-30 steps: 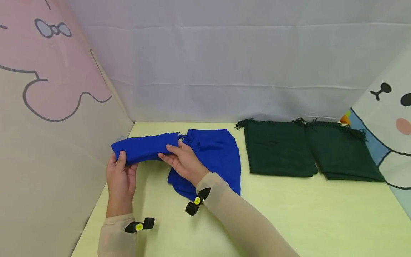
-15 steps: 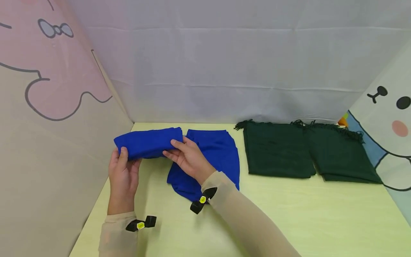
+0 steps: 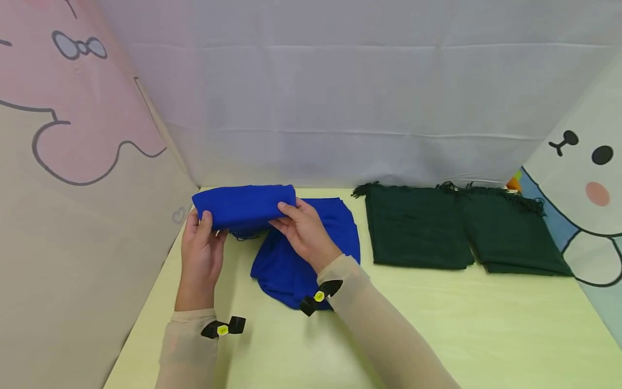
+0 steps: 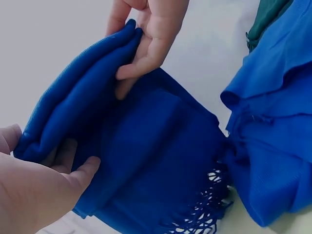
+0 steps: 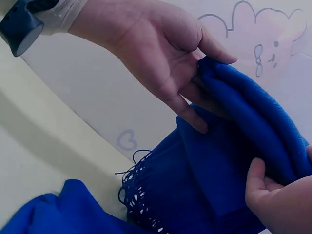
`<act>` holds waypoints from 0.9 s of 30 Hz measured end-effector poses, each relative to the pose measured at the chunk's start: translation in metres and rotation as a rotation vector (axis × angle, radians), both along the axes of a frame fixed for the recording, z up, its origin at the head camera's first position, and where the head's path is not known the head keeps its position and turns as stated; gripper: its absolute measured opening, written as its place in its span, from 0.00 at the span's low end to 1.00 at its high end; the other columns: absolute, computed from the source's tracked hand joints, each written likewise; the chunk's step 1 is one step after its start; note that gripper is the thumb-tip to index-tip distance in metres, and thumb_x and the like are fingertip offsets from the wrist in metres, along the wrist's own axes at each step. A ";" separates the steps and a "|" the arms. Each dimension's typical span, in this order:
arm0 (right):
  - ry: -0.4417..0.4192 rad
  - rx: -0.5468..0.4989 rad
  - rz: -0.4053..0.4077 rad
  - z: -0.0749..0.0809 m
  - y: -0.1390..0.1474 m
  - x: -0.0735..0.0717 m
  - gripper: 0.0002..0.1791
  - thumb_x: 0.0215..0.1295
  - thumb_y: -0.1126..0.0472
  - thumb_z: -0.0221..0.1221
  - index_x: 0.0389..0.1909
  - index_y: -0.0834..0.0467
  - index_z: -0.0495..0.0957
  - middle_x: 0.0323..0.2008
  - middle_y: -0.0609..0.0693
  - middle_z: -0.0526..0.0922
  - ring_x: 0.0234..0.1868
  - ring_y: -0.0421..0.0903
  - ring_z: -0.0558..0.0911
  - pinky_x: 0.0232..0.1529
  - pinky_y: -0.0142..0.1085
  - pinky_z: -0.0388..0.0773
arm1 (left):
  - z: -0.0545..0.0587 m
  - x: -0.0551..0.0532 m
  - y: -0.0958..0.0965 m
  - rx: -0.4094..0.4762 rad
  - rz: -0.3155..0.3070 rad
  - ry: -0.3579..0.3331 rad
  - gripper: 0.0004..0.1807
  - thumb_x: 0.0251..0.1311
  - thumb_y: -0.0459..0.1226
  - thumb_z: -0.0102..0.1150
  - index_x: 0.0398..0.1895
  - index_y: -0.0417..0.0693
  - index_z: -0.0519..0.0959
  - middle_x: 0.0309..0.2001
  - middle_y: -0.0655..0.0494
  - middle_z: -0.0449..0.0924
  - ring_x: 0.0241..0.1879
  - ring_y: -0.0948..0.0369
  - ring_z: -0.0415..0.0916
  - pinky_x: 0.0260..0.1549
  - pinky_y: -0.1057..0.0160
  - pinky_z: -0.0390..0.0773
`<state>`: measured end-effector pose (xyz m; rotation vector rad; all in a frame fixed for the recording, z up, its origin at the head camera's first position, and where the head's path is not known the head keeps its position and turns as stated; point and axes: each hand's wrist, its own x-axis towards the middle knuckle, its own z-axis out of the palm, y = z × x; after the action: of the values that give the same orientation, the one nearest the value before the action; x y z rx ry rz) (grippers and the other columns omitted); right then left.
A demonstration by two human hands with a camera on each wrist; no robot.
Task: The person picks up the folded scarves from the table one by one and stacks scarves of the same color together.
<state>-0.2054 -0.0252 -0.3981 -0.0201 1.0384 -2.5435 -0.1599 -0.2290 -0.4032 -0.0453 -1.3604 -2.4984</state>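
Sleeves (image 3: 189, 346) show nearest, then a rumpled blue heap (image 3: 286, 275) on the table (image 3: 272, 346); at far left, left hand (image 3: 201, 254) and right hand (image 3: 308, 235) pinch opposite ends of a folded blue cloth (image 3: 245, 202), held aloft. Its fringe (image 4: 197, 214) hangs loose, so a slack grip could let the fold unroll, or low carrying snag the heap; two green cloths (image 3: 418, 227) lie far right

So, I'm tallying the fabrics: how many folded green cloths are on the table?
2 show: the nearer green cloth lies right of the blue fabric, and the farther green cloth lies immediately right of that. Others could be hidden beneath.
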 end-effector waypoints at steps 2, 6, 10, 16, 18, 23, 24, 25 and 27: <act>0.003 -0.008 -0.019 0.004 0.007 -0.001 0.25 0.76 0.67 0.51 0.71 0.59 0.64 0.64 0.58 0.75 0.64 0.52 0.76 0.68 0.50 0.67 | 0.003 -0.005 0.005 -0.018 -0.020 0.012 0.25 0.74 0.41 0.50 0.69 0.44 0.63 0.56 0.51 0.69 0.56 0.57 0.68 0.64 0.53 0.62; 0.021 -0.025 -0.051 0.011 0.021 -0.004 0.25 0.76 0.68 0.51 0.72 0.60 0.63 0.64 0.57 0.74 0.64 0.52 0.75 0.69 0.50 0.66 | 0.010 -0.015 0.017 -0.048 -0.038 0.039 0.22 0.74 0.41 0.50 0.66 0.43 0.65 0.53 0.51 0.70 0.51 0.58 0.70 0.61 0.54 0.64; 0.064 -0.040 -0.079 0.016 0.036 -0.005 0.25 0.76 0.67 0.50 0.72 0.59 0.63 0.59 0.56 0.74 0.60 0.50 0.76 0.69 0.49 0.65 | 0.017 -0.024 0.030 -0.077 -0.079 0.064 0.21 0.75 0.40 0.48 0.66 0.44 0.65 0.55 0.51 0.70 0.52 0.57 0.70 0.59 0.55 0.66; 0.144 -0.013 -0.105 0.017 0.055 -0.009 0.25 0.76 0.67 0.51 0.71 0.58 0.64 0.57 0.54 0.74 0.56 0.49 0.77 0.70 0.50 0.65 | 0.025 -0.037 0.044 -0.116 -0.122 0.085 0.21 0.76 0.39 0.47 0.67 0.41 0.64 0.56 0.49 0.71 0.56 0.56 0.69 0.64 0.54 0.65; 0.170 0.006 -0.119 0.018 0.062 -0.010 0.24 0.76 0.67 0.50 0.71 0.60 0.64 0.57 0.53 0.74 0.56 0.49 0.77 0.70 0.50 0.64 | 0.027 -0.041 0.048 -0.128 -0.131 0.085 0.21 0.76 0.38 0.47 0.67 0.41 0.65 0.56 0.49 0.72 0.54 0.56 0.70 0.64 0.54 0.65; 0.207 0.025 -0.169 0.020 0.076 -0.013 0.22 0.76 0.68 0.50 0.68 0.61 0.66 0.54 0.52 0.74 0.54 0.48 0.76 0.70 0.49 0.63 | 0.030 -0.053 0.061 -0.137 -0.166 0.082 0.19 0.76 0.37 0.46 0.65 0.41 0.65 0.51 0.51 0.73 0.49 0.58 0.71 0.63 0.55 0.67; 0.210 0.025 -0.177 0.021 0.079 -0.014 0.22 0.76 0.68 0.50 0.68 0.62 0.66 0.53 0.52 0.74 0.54 0.47 0.76 0.70 0.49 0.63 | 0.031 -0.055 0.064 -0.133 -0.172 0.083 0.18 0.76 0.37 0.46 0.64 0.41 0.66 0.50 0.52 0.73 0.47 0.59 0.71 0.62 0.55 0.67; 0.213 0.027 -0.184 0.021 0.082 -0.015 0.22 0.75 0.68 0.50 0.68 0.62 0.66 0.53 0.52 0.74 0.54 0.47 0.76 0.70 0.49 0.62 | 0.031 -0.057 0.066 -0.129 -0.178 0.083 0.17 0.76 0.36 0.46 0.64 0.41 0.66 0.48 0.52 0.73 0.46 0.59 0.72 0.61 0.56 0.68; 0.208 0.032 -0.197 0.022 0.088 -0.017 0.23 0.75 0.69 0.50 0.69 0.62 0.66 0.55 0.51 0.74 0.54 0.46 0.76 0.71 0.47 0.62 | 0.032 -0.061 0.071 -0.123 -0.189 0.081 0.15 0.76 0.36 0.46 0.61 0.42 0.68 0.45 0.53 0.74 0.43 0.60 0.72 0.58 0.57 0.69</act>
<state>-0.2223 0.0627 -0.3756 -0.1864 1.2134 -2.7467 -0.2214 -0.1580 -0.3713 -0.3112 -1.5392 -2.5273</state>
